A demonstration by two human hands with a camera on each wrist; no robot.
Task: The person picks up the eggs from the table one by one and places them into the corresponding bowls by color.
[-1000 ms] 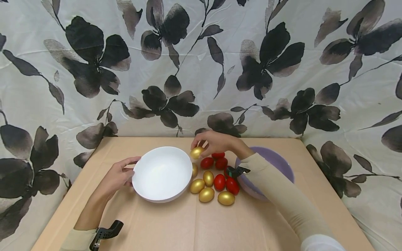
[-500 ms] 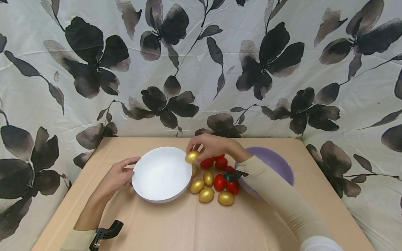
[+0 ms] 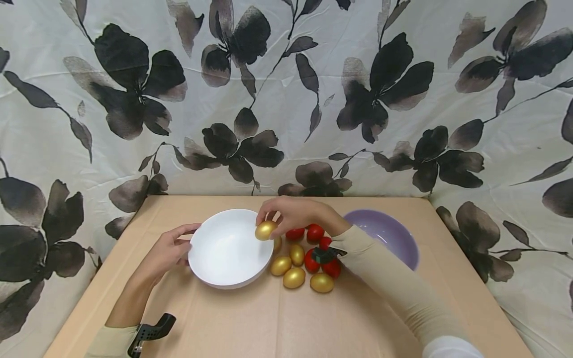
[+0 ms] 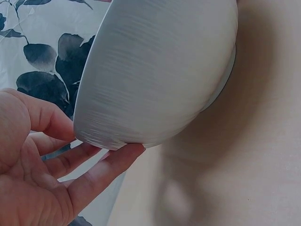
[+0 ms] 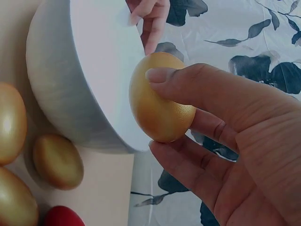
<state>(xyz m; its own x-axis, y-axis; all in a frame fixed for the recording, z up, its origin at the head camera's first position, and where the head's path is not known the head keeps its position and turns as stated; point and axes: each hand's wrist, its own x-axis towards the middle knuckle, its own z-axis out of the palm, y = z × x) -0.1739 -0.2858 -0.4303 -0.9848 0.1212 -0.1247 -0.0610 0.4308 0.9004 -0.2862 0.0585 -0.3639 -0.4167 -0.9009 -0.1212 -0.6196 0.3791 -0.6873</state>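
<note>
My right hand (image 3: 293,214) pinches a shiny gold egg (image 3: 266,230) between thumb and fingers, at the right rim of the white bowl (image 3: 230,248). In the right wrist view the gold egg (image 5: 160,96) is in front of the bowl's rim, thumb on one side and fingertips below. My left hand (image 3: 170,251) holds the bowl's left edge; in the left wrist view its fingers (image 4: 106,169) touch the rim and outer wall. Several gold eggs (image 3: 294,278) and red eggs (image 3: 315,233) lie right of the bowl. The head view shows no egg in the bowl.
A purple bowl (image 3: 389,233) stands at the right, partly behind my right sleeve (image 3: 389,283). The wooden table (image 3: 224,323) ends at the back against a white cloth with dark flowers (image 3: 286,99).
My right hand has carried the gold egg left and slightly toward me, from the egg group's far side to the white bowl's rim. My left hand and the bowl stay in place.
</note>
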